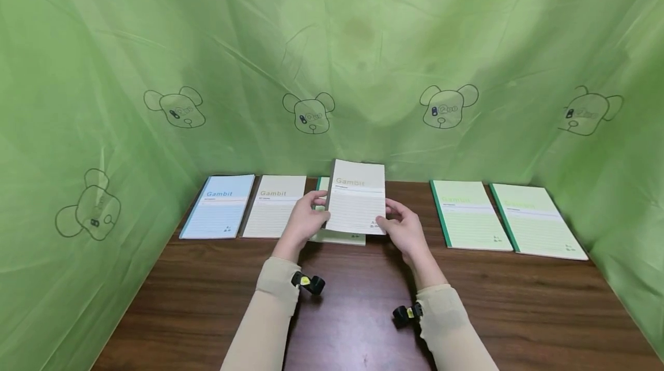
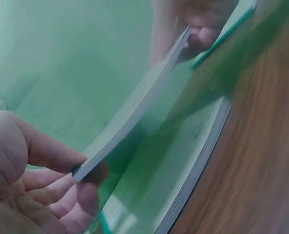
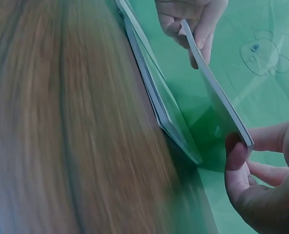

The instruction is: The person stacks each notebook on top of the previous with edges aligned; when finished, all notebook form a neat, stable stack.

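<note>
Both hands hold up a grey notebook marked "Gambit", raised above the table in the head view. My left hand pinches its left edge near the dark spine, thumb on top and fingers beneath. My right hand pinches the lower right edge the same way. Under it lies a green notebook, mostly hidden by the raised one. The left wrist view shows the held notebook edge-on, tilted over the green one. In the right wrist view the gap between the held notebook and the lower one also shows.
To the left lie a blue notebook and another grey notebook. Two green notebooks lie to the right, an inner green notebook and an outer green notebook. Green curtains enclose the brown wooden table behind and at both sides.
</note>
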Action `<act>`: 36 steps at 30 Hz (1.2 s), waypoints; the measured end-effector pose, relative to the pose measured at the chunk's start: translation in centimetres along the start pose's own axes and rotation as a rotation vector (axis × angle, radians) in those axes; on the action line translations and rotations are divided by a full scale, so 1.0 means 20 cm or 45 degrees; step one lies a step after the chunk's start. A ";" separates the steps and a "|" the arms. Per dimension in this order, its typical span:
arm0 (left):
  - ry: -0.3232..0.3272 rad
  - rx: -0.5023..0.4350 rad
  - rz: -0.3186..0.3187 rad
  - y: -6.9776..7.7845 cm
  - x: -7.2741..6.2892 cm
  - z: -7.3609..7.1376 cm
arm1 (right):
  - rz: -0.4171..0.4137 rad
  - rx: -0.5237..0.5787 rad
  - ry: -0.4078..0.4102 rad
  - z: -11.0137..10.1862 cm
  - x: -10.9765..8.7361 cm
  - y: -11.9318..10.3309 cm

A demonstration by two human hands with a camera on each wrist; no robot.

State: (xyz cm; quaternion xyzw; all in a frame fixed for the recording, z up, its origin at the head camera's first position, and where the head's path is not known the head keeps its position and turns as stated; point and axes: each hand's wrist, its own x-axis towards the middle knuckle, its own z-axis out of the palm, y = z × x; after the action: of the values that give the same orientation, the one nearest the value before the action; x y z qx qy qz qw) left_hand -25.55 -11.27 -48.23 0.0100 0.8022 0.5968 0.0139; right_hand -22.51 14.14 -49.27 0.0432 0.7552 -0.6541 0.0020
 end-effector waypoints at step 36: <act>-0.003 0.574 -0.067 -0.09 0.00 -0.14 | 0.017 -0.154 -0.108 0.16 0.05 0.12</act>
State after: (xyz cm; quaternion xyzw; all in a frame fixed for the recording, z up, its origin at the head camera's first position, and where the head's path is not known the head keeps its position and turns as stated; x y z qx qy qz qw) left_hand -25.68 -14.49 -49.21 -0.0074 0.9153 0.4018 0.0280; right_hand -23.55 11.35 -52.14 0.0203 0.7923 -0.6085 0.0411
